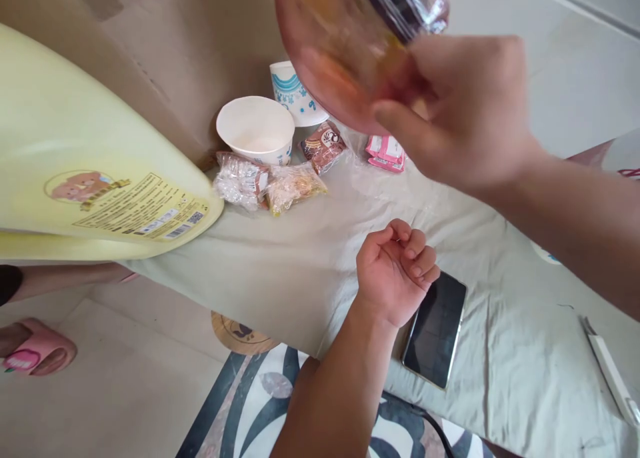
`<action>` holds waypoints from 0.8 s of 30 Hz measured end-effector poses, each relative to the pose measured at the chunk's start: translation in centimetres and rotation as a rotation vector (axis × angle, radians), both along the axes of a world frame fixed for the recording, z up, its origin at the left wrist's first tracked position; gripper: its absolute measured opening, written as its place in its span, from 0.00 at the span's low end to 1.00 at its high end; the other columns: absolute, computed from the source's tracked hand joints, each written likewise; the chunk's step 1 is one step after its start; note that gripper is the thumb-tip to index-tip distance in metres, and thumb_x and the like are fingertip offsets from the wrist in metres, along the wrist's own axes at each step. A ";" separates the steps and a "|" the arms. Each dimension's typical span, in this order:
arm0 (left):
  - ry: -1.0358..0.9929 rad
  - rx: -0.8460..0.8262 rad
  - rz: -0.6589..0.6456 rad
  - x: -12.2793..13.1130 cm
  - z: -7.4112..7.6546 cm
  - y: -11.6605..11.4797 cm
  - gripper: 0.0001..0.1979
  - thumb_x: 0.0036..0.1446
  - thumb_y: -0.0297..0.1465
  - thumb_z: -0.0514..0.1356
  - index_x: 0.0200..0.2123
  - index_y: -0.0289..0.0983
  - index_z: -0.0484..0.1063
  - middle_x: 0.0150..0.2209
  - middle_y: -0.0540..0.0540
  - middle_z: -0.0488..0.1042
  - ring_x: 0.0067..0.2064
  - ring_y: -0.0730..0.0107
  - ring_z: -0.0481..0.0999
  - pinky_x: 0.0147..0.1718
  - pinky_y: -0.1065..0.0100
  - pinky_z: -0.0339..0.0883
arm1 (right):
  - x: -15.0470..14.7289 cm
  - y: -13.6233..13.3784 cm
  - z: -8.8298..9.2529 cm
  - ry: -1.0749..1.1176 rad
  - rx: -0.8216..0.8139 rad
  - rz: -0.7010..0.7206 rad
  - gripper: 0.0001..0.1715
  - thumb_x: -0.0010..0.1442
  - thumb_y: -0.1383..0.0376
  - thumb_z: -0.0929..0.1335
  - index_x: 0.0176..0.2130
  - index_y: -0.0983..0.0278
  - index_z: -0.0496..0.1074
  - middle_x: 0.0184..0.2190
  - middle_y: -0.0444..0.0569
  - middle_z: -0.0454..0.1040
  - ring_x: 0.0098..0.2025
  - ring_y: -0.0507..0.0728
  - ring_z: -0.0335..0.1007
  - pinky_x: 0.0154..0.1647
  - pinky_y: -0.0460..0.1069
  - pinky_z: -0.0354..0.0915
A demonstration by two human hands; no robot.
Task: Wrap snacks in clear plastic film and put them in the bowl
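My right hand (465,111) is raised at the upper right, its fingers and thumb closed on the side of a pink see-through bowl (320,65). The bowl is tilted and blurred; orange and yellow shapes show in it, with a dark, shiny plastic-wrapped piece (395,5) at its top. Lower down, my left hand (395,268) is palm up with loosely curled fingers and holds nothing. Beside its wrist a black phone (436,331) lies on the cloth. Beyond the left hand are wrapped snack packets (295,186) and a white paper bowl (255,128).
A large yellow bottle (115,158) fills the left side. Another paper bowl (295,95) with blue print and pink packets (386,153) stand farther back on the cloth-covered table (300,265). A white utility knife-like tool (610,375) lies at right. A person's slippered foot (43,348) shows lower left.
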State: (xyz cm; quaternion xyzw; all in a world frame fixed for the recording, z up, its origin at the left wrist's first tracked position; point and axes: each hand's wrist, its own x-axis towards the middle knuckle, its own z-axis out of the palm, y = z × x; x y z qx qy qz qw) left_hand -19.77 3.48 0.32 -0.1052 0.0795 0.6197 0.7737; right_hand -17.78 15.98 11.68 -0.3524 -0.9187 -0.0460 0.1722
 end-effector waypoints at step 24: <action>0.001 0.080 0.029 6.6 1.8 -0.7 0.11 0.62 0.30 0.51 0.26 0.37 0.61 0.23 0.54 0.52 0.20 0.78 0.55 0.19 0.76 0.52 | 16.0 2.1 -2.8 1.449 -0.779 -0.205 0.24 0.73 0.70 0.56 0.25 0.63 0.62 0.27 0.43 0.62 0.30 0.48 0.67 0.34 0.47 0.66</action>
